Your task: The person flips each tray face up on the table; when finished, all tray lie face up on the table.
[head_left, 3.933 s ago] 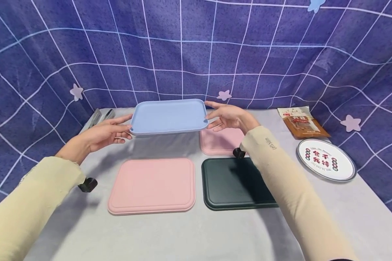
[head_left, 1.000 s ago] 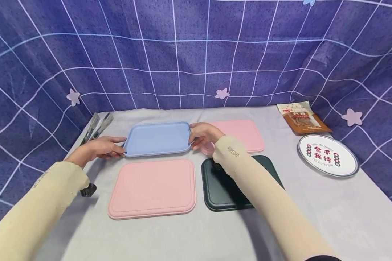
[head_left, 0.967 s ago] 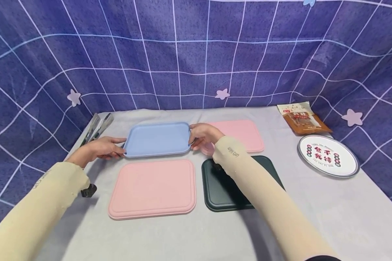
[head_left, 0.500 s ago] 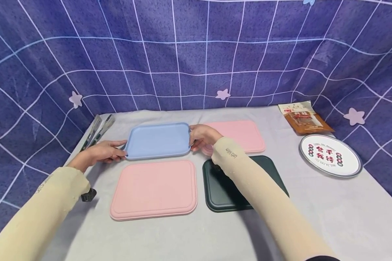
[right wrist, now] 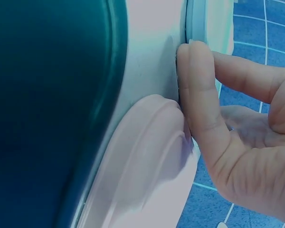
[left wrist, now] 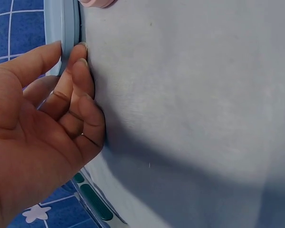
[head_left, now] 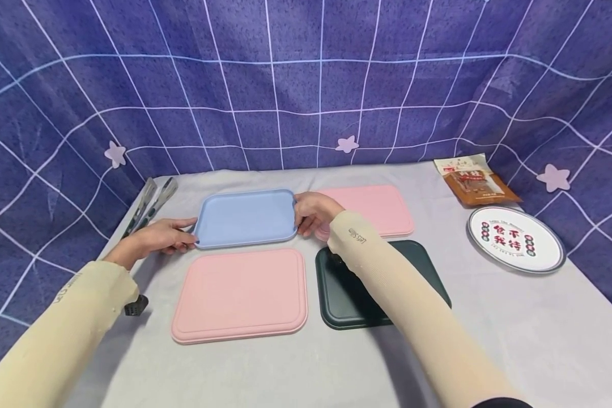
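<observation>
Light-blue, rounded-rectangular, plastic-looking tray (head_left: 247,219): finger-pinched by left hand (head_left: 162,236) at 8 o'clock, right hand (head_left: 316,210) at 3; best handled level, clear of pink, rounded-rectangular, plastic-looking board (head_left: 241,297) at 6.

A flat bench (head_left: 265,374) draped in pale grey-white cloth is enclosed by a violet-blue fabric curtain (head_left: 245,85) printed with a wavy grid of white and light-blue lines, rising behind the bench and along its left and right sides. A pale lilac five-pointed star (head_left: 347,144) shows just above the bench's back edge. Soft shadows (head_left: 117,351) darken the bench's left part.
</observation>
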The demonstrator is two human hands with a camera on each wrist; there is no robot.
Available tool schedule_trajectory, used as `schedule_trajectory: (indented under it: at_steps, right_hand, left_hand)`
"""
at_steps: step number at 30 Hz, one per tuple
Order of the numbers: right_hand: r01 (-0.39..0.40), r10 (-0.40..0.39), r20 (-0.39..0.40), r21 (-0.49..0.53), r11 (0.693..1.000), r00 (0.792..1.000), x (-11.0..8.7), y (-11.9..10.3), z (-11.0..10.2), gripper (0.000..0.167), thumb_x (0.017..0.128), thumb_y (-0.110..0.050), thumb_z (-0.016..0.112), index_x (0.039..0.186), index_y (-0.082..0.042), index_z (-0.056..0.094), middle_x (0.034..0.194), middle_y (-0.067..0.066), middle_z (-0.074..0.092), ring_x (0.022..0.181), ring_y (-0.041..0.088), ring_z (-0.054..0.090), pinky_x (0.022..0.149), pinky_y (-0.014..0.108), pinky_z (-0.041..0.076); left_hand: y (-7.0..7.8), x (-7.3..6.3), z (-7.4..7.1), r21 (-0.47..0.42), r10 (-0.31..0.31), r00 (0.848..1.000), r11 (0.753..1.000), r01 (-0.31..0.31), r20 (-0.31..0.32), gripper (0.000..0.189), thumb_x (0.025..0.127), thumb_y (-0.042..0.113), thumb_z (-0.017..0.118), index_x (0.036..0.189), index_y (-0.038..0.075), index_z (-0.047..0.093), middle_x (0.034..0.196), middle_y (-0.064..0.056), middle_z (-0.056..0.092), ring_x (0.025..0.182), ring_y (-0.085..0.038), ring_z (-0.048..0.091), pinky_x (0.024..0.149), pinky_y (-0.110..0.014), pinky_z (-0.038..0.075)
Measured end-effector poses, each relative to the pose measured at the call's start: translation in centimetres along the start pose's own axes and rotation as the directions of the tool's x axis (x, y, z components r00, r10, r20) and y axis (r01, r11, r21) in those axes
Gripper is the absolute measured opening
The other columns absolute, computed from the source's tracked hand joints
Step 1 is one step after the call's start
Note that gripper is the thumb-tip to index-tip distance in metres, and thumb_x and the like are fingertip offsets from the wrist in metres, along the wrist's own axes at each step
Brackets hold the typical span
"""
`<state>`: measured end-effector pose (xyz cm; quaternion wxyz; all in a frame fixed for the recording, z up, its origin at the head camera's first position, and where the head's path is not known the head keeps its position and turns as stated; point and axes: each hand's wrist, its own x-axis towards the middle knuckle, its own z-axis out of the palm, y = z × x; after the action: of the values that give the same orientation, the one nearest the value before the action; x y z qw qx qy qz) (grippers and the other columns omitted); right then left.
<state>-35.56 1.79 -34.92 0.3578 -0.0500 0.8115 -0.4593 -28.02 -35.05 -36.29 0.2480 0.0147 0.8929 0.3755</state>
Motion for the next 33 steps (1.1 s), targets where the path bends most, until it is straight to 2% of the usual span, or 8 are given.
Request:
schedule_trajectory:
  at_steps: [6,19,28,31,33]
  right_hand:
    - [-0.012,0.012,0.000,-0.017,1.000,1.000,-0.2,0.0,0.2,0.095,0.089,0.009,0.053,0.163,-0.018,-0.001,0.087,0.017,0.066,0.070,0.024,0.066,0.073,0.038,0.060]
    - [-0.020,0.020,-0.008,-0.047,0.999,1.000,-0.2,-0.3,0.4,0.097,0.090,0.007,0.054,0.163,-0.018,-0.003,0.087,0.015,0.067,0.071,0.025,0.066,0.071,0.037,0.060]
    - [-0.021,0.020,-0.015,-0.052,0.998,1.000,-0.3,-0.5,0.3,0.096,0.089,0.006,0.055,0.163,-0.019,-0.002,0.089,0.015,0.068,0.073,0.026,0.067,0.075,0.039,0.061]
    - [-0.012,0.011,-0.020,-0.053,0.999,1.000,-0.5,-0.5,0.3,0.096,0.089,0.007,0.055,0.163,-0.019,-0.001,0.091,0.016,0.066,0.073,0.027,0.067,0.076,0.040,0.061]
    - [-0.008,0.007,-0.025,-0.050,0.999,1.000,-0.8,-0.4,0.3,0.095,0.090,0.005,0.055,0.163,-0.019,-0.001,0.095,0.017,0.064,0.075,0.028,0.067,0.079,0.042,0.061]
  left_hand:
    - [-0.2,0.2,-0.1,0.019,-0.004,1.000,1.000,0.004,0.000,0.085,0.100,0.031,0.061,0.161,0.005,0.008,0.090,0.008,0.072,0.075,-0.007,0.059,0.063,-0.025,0.044]
    - [0.4,-0.2,0.3,0.004,-0.013,1.000,1.000,0.013,-0.012,0.080,0.101,0.026,0.058,0.160,0.002,0.011,0.086,0.009,0.070,0.074,-0.005,0.059,0.063,-0.024,0.044]
    - [0.9,-0.3,0.2,0.030,-0.033,0.999,0.999,0.034,-0.009,0.076,0.103,0.027,0.052,0.160,0.001,0.008,0.087,0.006,0.071,0.077,-0.009,0.062,0.065,-0.027,0.047]
    - [1.4,-0.3,0.1,0.060,-0.049,0.999,0.997,0.049,0.001,0.074,0.104,0.027,0.049,0.159,0.000,0.008,0.083,0.006,0.068,0.073,-0.009,0.060,0.063,-0.027,0.047]
    - [2.2,-0.5,0.1,0.111,-0.055,0.998,0.992,0.056,-0.018,0.074,0.104,0.027,0.048,0.159,-0.003,0.009,0.079,0.003,0.064,0.070,-0.011,0.057,0.061,-0.029,0.046]
